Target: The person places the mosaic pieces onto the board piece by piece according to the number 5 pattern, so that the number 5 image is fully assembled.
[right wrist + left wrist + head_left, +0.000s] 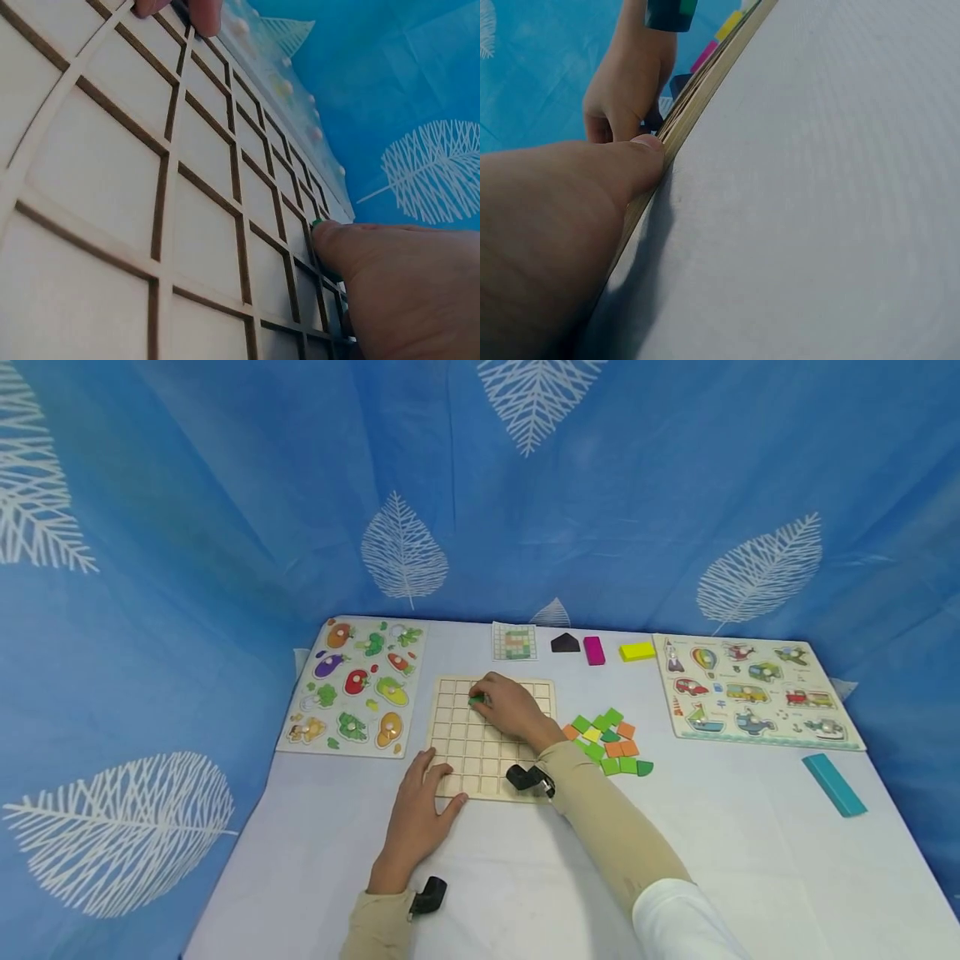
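White table: right hand (513,707) fingertips pinching green tile (476,699) on grid board (480,760).

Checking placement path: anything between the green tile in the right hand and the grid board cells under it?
Nothing visible. The right hand pinches the green tile right at the grid board; nearby cells look empty. The left hand rests on the board's near-left edge, away from it.

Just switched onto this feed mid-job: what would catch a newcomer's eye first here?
The wooden grid board at the table's centre, where the right hand pinches a green tile near its far left cells while the left hand presses the near left corner. Next, the loose pile of green and orange tiles just right of the board.
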A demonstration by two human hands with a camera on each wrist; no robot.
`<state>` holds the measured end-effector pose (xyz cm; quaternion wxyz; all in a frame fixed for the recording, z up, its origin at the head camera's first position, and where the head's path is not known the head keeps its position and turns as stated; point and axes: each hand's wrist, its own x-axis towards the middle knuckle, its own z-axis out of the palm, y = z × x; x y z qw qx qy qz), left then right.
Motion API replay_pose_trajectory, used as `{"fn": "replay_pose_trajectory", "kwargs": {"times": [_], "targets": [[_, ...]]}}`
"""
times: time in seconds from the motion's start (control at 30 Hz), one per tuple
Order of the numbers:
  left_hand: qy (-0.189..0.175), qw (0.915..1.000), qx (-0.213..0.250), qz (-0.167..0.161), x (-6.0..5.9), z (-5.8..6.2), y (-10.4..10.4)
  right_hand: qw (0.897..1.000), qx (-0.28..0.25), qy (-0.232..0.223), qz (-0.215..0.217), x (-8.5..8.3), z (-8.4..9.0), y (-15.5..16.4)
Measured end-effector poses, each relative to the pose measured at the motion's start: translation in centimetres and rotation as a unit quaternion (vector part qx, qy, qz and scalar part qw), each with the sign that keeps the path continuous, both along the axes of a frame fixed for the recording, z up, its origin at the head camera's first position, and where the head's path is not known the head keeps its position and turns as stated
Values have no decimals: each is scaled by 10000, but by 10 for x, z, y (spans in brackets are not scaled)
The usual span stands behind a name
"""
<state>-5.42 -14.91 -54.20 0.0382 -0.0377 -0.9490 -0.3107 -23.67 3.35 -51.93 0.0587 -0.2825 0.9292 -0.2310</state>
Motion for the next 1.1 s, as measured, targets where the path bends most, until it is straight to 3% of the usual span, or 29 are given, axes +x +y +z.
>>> {"fn": "replay_pose_trajectory", "kwargs": {"times": [0.4, 0.77, 0.93, 1.1], "targets": [[18, 10000, -28, -37, 0, -2, -1, 9998, -72, -46, -155, 6, 0, 4], [99, 9999, -110, -27, 1, -2, -1, 9967, 559, 580, 124, 23, 7, 14], [-42, 10000, -7, 15, 1, 0, 0, 9978, 321, 549, -203, 41, 8, 47], [-172, 9998, -13, 56, -1, 0, -1, 9945, -189, 436, -934, 69, 7, 105]]}}
